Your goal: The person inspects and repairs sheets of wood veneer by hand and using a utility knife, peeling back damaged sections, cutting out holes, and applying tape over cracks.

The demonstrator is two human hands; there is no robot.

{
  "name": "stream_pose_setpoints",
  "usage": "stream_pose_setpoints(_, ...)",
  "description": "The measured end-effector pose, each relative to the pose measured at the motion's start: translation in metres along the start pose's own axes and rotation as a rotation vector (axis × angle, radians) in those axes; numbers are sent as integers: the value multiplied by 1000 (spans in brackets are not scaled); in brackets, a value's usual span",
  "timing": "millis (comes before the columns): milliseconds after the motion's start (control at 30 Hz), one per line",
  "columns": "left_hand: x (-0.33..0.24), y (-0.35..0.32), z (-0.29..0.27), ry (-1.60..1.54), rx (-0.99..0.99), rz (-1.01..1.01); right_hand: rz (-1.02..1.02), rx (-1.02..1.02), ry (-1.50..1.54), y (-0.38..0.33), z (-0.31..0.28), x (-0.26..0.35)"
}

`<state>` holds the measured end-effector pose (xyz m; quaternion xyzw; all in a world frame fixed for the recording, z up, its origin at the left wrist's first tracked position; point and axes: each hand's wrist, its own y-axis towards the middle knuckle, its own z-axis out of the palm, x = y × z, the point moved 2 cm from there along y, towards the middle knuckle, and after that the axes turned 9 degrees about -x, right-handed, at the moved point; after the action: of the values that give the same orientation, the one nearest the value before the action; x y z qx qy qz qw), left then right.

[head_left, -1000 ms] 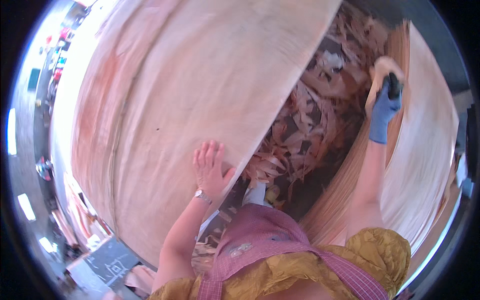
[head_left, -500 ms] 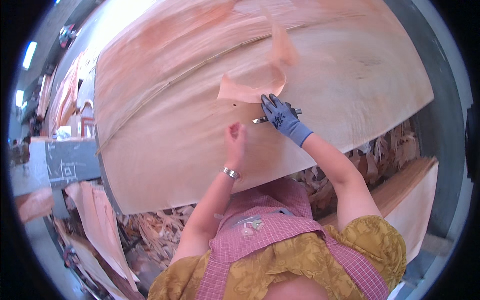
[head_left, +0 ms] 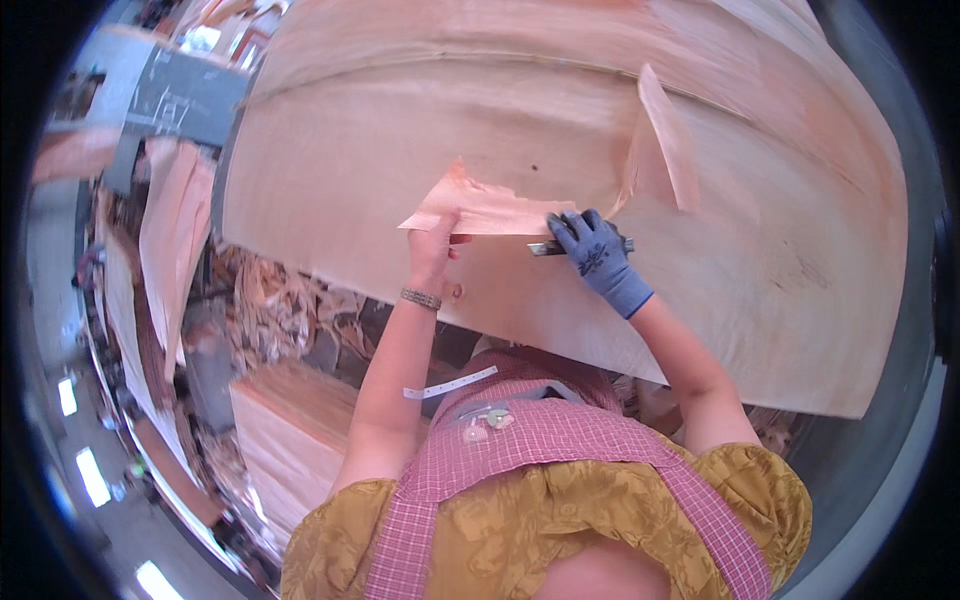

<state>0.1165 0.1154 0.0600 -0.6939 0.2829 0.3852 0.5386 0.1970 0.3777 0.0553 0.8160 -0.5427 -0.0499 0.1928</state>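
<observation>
A torn, pale pink strip of wood veneer [head_left: 490, 210] stretches between my two hands above a large veneer sheet [head_left: 350, 140]. Its left end is pinched in my bare left hand [head_left: 432, 248]; the thumb lies over the veneer. My right hand [head_left: 600, 258], in a grey-blue glove with dark fingertips, is closed round a utility knife [head_left: 545, 248], its blade pointing left. The gloved fingertips also touch the strip's right end. A curled veneer piece [head_left: 670, 140] stands up beyond my right hand; whether it joins the strip, I cannot tell.
A long raised edge [head_left: 480, 58] crosses the sheet's far part. Veneer scraps [head_left: 285, 305] lie heaped below the near left edge, beside a stack of sheets [head_left: 290, 430]. More veneer [head_left: 175, 235] hangs at the left. A white marked strip [head_left: 450, 384] lies against my apron.
My left hand has gone from empty to gripping the veneer strip, now pulled nearer and straighter. My right hand keeps the knife. The view has turned, showing more floor at the left.
</observation>
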Motion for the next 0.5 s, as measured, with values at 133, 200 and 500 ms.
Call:
stream_pose_setpoints(133,37,4,-61,2,-97,0,-189,84,7,-1,-2,25)
stream_pose_setpoints(200,47,-7,-78,63,-197,67,-218,145,-4,-16,2,49)
stream_pose_setpoints(500,106,-20,-122,450,-355,263,158,342,371,-30,-16,123)
